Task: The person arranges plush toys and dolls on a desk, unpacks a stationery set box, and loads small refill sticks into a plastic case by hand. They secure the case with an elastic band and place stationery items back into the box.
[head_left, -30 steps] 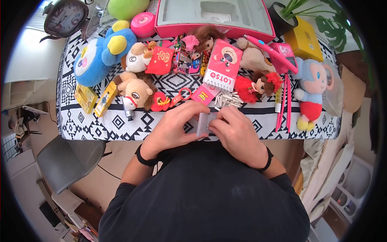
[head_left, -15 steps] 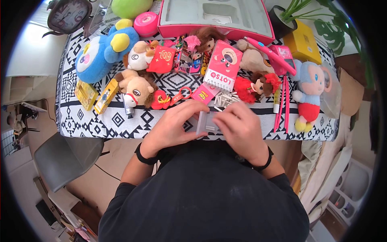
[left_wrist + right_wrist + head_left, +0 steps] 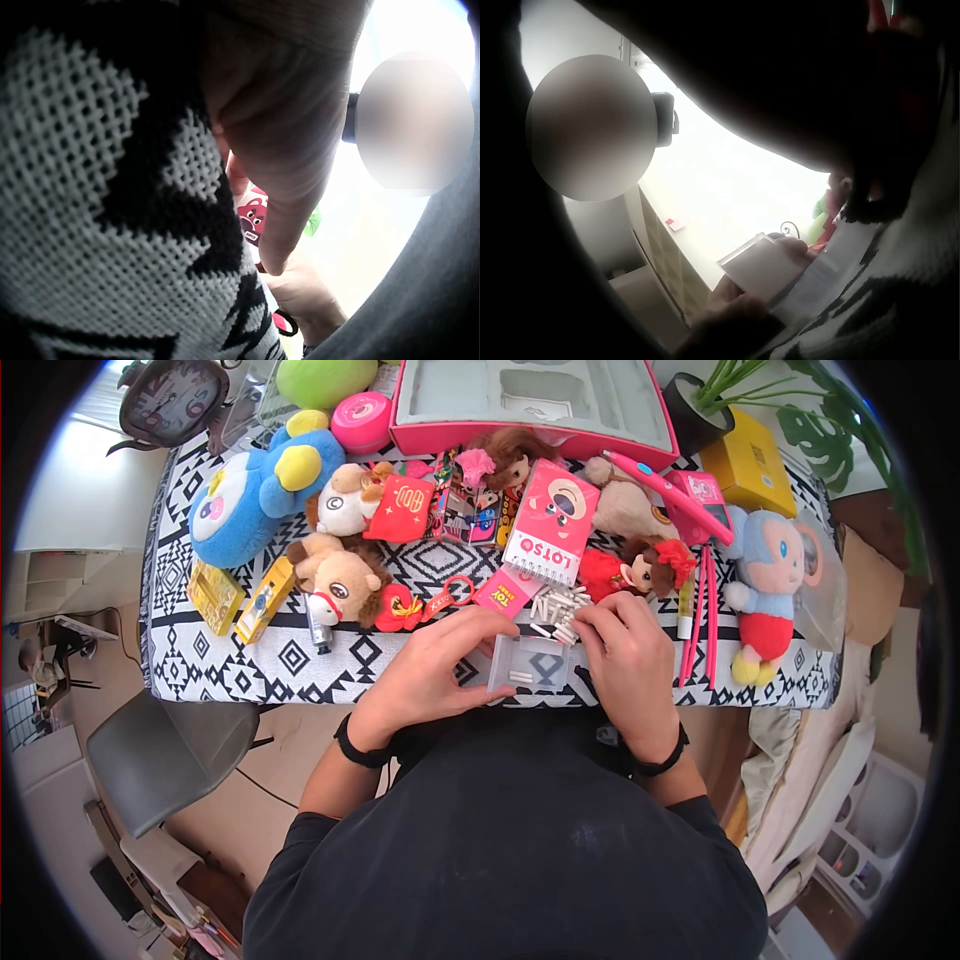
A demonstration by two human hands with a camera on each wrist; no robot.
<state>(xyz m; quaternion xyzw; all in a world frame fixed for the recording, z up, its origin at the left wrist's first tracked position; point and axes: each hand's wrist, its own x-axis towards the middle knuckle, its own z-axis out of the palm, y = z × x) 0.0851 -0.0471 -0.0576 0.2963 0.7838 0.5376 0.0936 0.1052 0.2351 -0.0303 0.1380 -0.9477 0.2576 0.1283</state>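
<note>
White sticks (image 3: 553, 603) are best lifted singly, while the left hand (image 3: 440, 663) pinches the clear box (image 3: 501, 663) steady; whether fingers of the right hand (image 3: 635, 665) pinch any, I cannot tell.

The left hand (image 3: 739, 311) grips a translucent plastic box (image 3: 836, 266) by its raised lid (image 3: 763, 268), beside black-and-white patterned cloth (image 3: 866, 311). The right hand (image 3: 802, 97) shows as a dark silhouette.

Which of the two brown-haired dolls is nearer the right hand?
The red-dressed doll with the red hair ornament, just beyond the right hand. The other doll, pink ornament at its hair, lies farther back beside the Lotso notepad.
</note>
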